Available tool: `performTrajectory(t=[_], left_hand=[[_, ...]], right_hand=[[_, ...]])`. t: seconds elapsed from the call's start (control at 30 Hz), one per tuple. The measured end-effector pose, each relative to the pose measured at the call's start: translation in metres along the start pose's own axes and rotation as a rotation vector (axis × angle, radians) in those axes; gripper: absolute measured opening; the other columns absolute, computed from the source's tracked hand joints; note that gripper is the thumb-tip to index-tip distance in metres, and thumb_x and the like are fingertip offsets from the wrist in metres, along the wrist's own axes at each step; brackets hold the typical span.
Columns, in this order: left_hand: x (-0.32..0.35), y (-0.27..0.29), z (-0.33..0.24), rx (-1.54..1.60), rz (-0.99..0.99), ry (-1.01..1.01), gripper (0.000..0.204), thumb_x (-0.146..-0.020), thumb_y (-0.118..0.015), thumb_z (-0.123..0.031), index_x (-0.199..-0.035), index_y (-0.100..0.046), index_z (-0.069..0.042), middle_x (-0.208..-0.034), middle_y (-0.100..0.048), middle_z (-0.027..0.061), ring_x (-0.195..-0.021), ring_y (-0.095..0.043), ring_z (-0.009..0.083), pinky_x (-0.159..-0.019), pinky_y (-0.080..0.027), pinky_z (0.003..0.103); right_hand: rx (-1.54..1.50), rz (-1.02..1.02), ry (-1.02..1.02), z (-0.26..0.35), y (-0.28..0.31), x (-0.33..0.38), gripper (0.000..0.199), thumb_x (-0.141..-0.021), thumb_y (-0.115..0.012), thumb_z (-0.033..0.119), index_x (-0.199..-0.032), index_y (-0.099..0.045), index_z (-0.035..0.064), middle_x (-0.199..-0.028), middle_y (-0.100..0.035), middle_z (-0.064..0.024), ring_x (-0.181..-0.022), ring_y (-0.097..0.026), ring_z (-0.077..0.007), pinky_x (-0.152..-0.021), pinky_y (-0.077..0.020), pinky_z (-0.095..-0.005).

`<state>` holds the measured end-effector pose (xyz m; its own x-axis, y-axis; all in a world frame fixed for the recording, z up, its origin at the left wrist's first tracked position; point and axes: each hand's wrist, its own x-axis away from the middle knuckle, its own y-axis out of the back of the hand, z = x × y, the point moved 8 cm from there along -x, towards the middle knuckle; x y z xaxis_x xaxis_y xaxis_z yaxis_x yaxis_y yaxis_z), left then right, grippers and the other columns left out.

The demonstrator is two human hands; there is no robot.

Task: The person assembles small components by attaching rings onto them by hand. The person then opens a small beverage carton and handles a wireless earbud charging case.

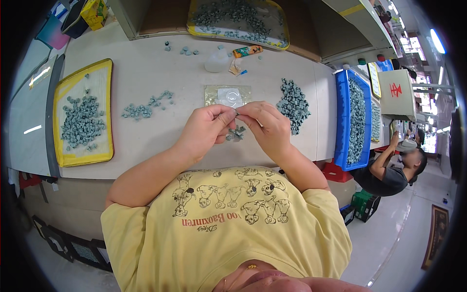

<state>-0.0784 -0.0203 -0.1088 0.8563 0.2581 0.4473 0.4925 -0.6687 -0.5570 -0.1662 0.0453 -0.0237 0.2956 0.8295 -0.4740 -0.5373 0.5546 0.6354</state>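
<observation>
Piece [237, 113], mostly hidden, seems pinched between the fingers of the left hand [209, 127] and right hand [268, 127] at six o'clock from the pad [210, 93], probably light and stiff, best held by opposite sides.

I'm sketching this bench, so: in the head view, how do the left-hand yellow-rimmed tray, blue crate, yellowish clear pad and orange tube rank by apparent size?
1. Yellow-rimmed tray
2. Blue crate
3. Yellowish clear pad, partly covered
4. Orange tube
Fisheye bending and nearness leave true sizes unsure.
</observation>
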Motion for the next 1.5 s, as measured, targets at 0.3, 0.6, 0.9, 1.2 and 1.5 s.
performTrajectory(t=[0.3, 0.6, 0.9, 1.2, 1.5], left_hand=[[0.003, 0.001, -0.004, -0.051, -0.009, -0.05, 0.017, -0.093, -0.052, -0.016, -0.098, -0.058, 0.0, -0.073, -0.053, -0.0006, -0.053, -0.037, 0.0029, -0.046, -0.032, 0.018], [0.001, 0.007, -0.002, -0.207, -0.065, -0.063, 0.022, -0.091, -0.053, -0.018, -0.102, -0.061, 0.0, -0.076, -0.057, 0.0003, -0.052, -0.04, 0.0037, -0.048, -0.037, 0.02], [0.002, 0.009, 0.0, -0.157, -0.029, -0.037, 0.02, -0.093, -0.043, -0.007, -0.109, -0.053, 0.001, -0.088, -0.059, 0.0049, -0.055, -0.035, 0.002, -0.048, -0.031, 0.017], [0.004, 0.015, -0.003, -0.178, -0.033, -0.047, 0.021, -0.094, -0.048, -0.012, -0.107, -0.056, 0.002, -0.087, -0.06, 0.0044, -0.055, -0.034, 0.0023, -0.047, -0.031, 0.018], [0.007, 0.02, -0.005, -0.254, -0.052, -0.048, 0.019, -0.091, -0.054, -0.011, -0.106, -0.059, 0.0, -0.084, -0.06, 0.0018, -0.054, -0.036, 0.0026, -0.048, -0.032, 0.017]], right_hand=[[0.015, 0.033, -0.087, -0.005, -0.001, 0.003, 0.019, -0.068, -0.071, -0.003, -0.086, -0.067, 0.0025, -0.079, -0.065, -0.0073, -0.068, -0.062, -0.0178, -0.058, -0.05, -0.0262], [0.027, 0.003, 0.075, -0.002, -0.001, 0.0, 0.021, -0.063, -0.07, -0.007, -0.082, -0.066, 0.0029, -0.08, -0.064, -0.0067, -0.067, -0.061, -0.0182, -0.056, -0.0497, -0.025], [0.394, 0.131, 0.396, -0.005, -0.015, -0.001, 0.035, -0.062, -0.064, 0.005, -0.097, -0.064, 0.0002, -0.094, -0.059, -0.006, -0.08, -0.058, -0.021, -0.064, -0.0488, -0.0308], [0.447, 0.153, 0.438, -0.004, -0.025, 0.0, 0.035, -0.064, -0.061, 0.007, -0.098, -0.064, 0.0007, -0.095, -0.059, -0.0056, -0.084, -0.058, -0.0208, -0.065, -0.0489, -0.0305], [0.454, 0.171, 0.449, 0.0, -0.031, -0.001, 0.036, -0.064, -0.06, 0.007, -0.099, -0.064, 0.0004, -0.095, -0.059, -0.0056, -0.083, -0.058, -0.0207, -0.064, -0.0488, -0.0306]])
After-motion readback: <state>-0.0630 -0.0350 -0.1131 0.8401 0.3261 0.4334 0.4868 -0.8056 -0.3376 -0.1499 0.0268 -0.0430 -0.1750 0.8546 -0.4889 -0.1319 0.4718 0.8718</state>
